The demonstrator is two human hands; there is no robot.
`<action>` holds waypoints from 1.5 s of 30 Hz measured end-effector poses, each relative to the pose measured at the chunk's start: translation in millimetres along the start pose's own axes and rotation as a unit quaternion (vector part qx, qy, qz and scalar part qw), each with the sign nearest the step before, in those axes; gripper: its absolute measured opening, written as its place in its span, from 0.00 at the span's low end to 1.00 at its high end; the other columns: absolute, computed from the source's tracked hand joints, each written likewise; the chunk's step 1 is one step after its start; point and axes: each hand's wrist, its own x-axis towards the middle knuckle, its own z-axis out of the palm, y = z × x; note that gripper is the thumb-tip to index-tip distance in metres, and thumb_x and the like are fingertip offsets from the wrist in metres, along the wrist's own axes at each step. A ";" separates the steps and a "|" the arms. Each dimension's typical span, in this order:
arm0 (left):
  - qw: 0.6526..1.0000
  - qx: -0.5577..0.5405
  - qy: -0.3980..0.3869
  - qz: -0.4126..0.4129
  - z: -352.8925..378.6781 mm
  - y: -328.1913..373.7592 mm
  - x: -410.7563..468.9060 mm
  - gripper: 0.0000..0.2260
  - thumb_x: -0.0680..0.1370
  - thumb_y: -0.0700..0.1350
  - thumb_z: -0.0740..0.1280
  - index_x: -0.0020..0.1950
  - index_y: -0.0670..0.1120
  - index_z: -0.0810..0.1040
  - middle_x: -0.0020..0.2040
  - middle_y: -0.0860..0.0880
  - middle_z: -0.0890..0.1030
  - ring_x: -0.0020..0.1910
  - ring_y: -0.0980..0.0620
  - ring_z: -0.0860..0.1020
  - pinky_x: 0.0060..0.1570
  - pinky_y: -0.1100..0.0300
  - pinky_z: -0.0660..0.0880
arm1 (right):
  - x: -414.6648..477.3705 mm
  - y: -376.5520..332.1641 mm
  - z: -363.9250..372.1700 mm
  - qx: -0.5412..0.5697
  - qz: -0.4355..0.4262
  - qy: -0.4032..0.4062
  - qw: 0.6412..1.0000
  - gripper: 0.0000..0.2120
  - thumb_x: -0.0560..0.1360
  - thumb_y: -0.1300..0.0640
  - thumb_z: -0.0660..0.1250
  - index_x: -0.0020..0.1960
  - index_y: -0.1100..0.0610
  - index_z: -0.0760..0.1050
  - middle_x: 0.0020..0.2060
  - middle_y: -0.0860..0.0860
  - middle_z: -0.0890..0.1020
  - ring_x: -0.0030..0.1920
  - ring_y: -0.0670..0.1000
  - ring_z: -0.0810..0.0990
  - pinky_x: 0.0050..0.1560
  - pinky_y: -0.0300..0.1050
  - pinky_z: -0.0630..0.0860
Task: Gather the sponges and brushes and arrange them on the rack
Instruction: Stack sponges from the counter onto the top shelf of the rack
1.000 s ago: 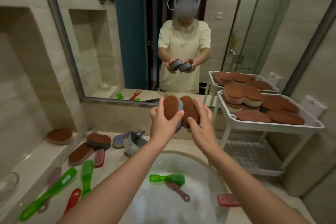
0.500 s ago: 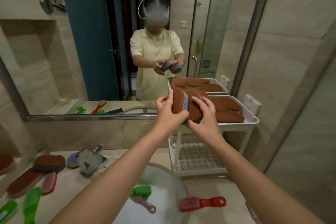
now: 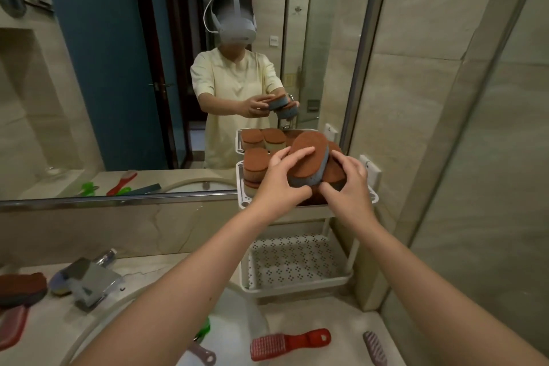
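Observation:
My left hand (image 3: 282, 181) grips an oval sponge (image 3: 309, 162), brown on top with a grey-blue body, tilted over the top tray of the white rack (image 3: 350, 246). My right hand (image 3: 349, 184) holds a second brown sponge (image 3: 334, 172) just behind and below it. Stacked brown sponges (image 3: 255, 166) fill the tray's left side. A red brush (image 3: 289, 343) and a mauve brush (image 3: 375, 348) lie on the counter near me. More sponges (image 3: 22, 288) and a pink brush (image 3: 13, 330) lie at far left.
The rack's perforated lower shelf (image 3: 294, 260) holds nothing. The white basin (image 3: 231, 333) holds a green brush (image 3: 205, 328) and a mauve handle (image 3: 203, 353). A chrome tap (image 3: 89, 279) stands left of the basin. A mirror (image 3: 118, 83) backs the counter; a glass wall stands at right.
Both hands carried the two sponges rightward and down onto the rack's top tray. My view swung right, so the rack now sits in the middle.

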 end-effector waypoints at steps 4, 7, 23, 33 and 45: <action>0.998 -0.025 0.063 0.018 17.2 1.2 22.9 0.25 0.68 0.39 0.73 0.60 0.59 0.75 0.64 0.51 0.67 0.63 0.56 0.71 0.65 0.55 0.73 | 26.5 13.9 -11.4 -0.028 -0.003 0.007 1.000 0.26 0.73 0.57 0.68 0.70 0.49 0.71 0.66 0.48 0.70 0.63 0.44 0.68 0.63 0.32 0.67; 0.996 -0.013 0.089 0.016 27.0 0.6 38.5 0.21 0.67 0.41 0.74 0.56 0.58 0.75 0.61 0.51 0.68 0.59 0.56 0.72 0.62 0.56 0.74 | 42.4 23.9 -12.1 -0.045 0.007 0.006 0.999 0.25 0.74 0.52 0.68 0.70 0.48 0.72 0.66 0.50 0.74 0.67 0.50 0.70 0.67 0.49 0.69; 0.947 0.300 0.112 -0.011 65.7 -36.5 81.9 0.19 0.69 0.60 0.68 0.56 0.56 0.72 0.53 0.52 0.73 0.59 0.49 0.69 0.59 0.55 0.66 | 87.3 75.3 -1.4 -0.102 0.072 0.026 0.992 0.23 0.80 0.54 0.61 0.74 0.56 0.67 0.73 0.56 0.65 0.72 0.55 0.66 0.71 0.44 0.61; 0.876 0.460 0.142 0.018 73.3 -61.1 89.8 0.23 0.69 0.65 0.65 0.55 0.51 0.73 0.53 0.49 0.75 0.61 0.46 0.70 0.74 0.48 0.52 | 92.4 88.4 8.5 -0.151 0.065 -0.024 0.986 0.21 0.81 0.54 0.59 0.73 0.53 0.67 0.73 0.55 0.64 0.72 0.55 0.65 0.70 0.47 0.63; 0.871 0.472 0.135 0.027 74.0 -66.9 91.4 0.21 0.73 0.62 0.66 0.59 0.50 0.73 0.58 0.50 0.76 0.61 0.48 0.72 0.68 0.51 0.64 | 86.4 83.2 7.2 -0.163 0.047 -0.017 0.985 0.19 0.75 0.55 0.62 0.65 0.54 0.70 0.67 0.50 0.69 0.66 0.52 0.69 0.65 0.48 0.69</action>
